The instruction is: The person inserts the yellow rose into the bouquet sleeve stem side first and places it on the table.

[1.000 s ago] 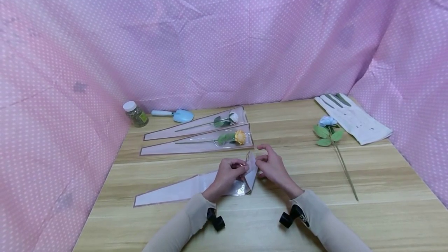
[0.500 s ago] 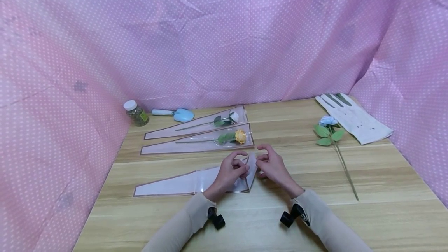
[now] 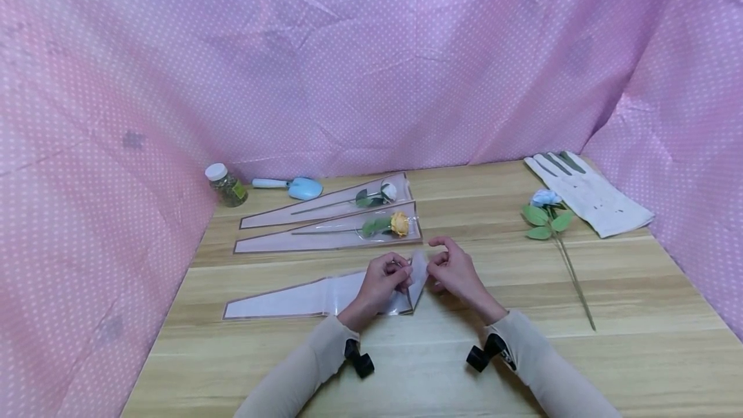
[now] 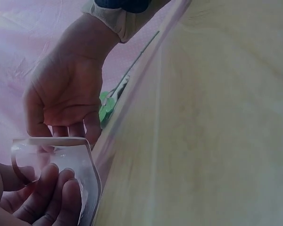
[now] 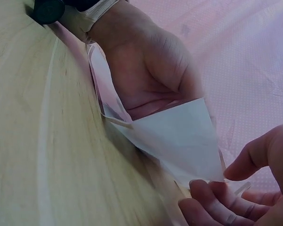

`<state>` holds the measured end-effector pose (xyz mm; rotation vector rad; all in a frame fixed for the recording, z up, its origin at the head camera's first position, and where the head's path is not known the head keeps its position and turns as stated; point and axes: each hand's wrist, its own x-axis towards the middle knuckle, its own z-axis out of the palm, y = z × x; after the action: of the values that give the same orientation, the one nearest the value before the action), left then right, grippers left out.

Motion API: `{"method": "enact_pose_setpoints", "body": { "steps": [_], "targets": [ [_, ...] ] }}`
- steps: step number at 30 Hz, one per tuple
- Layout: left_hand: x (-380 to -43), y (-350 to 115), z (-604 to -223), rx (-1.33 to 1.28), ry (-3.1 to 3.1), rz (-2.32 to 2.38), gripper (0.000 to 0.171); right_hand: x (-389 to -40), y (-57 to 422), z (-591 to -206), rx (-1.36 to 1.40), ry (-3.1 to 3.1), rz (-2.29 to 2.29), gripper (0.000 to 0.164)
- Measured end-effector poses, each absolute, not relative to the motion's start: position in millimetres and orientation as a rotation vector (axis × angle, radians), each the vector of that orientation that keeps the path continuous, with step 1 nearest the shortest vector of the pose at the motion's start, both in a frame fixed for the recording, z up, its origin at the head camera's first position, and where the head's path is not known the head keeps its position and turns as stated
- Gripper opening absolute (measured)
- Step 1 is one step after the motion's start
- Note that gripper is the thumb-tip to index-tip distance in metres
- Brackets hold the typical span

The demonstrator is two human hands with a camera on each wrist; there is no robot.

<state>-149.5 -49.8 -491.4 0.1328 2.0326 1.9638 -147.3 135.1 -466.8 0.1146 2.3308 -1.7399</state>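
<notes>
A tapered flower sleeve (image 3: 284, 300), pale with a brown border and a clear front layer, lies on the wooden table with its wide end raised. My left hand (image 3: 378, 284) pinches the clear layer's edge at that end. In the left wrist view this layer (image 4: 61, 157) bows away from the backing. My right hand (image 3: 460, 274) holds the backing's far edge between thumb and fingers. The right wrist view shows the white flap (image 5: 179, 136) spread between both hands. The left hand's fingertips are partly hidden there. The sleeve's mouth is spread apart.
Two sleeves, one with a yellow rose (image 3: 399, 224) and one with a white rose (image 3: 389, 192), lie behind. A blue rose (image 3: 545, 199) and a work glove (image 3: 598, 202) lie right. A blue trowel (image 3: 304, 188) and a lidded jar (image 3: 232, 189) stand back left.
The sleeve's narrow end has swung slightly away from me. My left fingers have shifted and curled closer at the mouth's edge. My right hand has hardly moved.
</notes>
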Motion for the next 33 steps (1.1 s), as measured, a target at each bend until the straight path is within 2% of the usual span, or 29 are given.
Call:
{"method": "enact_pose_setpoints", "body": {
  "steps": [6,12,16,20,33],
  "targets": [
    [-151,-52,-489,0.110,1.916,2.006,0.009,-148,136,-467,0.103,2.341,-1.763,0.052],
    [-153,-57,-479,0.088,1.998,1.987,0.009,-148,137,-467,0.053,2.436,-1.740,0.053],
    [-155,-61,-475,0.083,2.060,1.926,0.003,-148,139,-466,0.021,2.494,-1.727,0.053],
    [-155,-63,-476,0.077,2.024,1.906,0.007,-148,141,-466,-0.012,2.561,-1.716,0.051],
    [-159,-57,-479,-0.043,1.973,1.881,0.004,-150,143,-469,-0.061,2.567,-1.703,0.051]
  ]
}}
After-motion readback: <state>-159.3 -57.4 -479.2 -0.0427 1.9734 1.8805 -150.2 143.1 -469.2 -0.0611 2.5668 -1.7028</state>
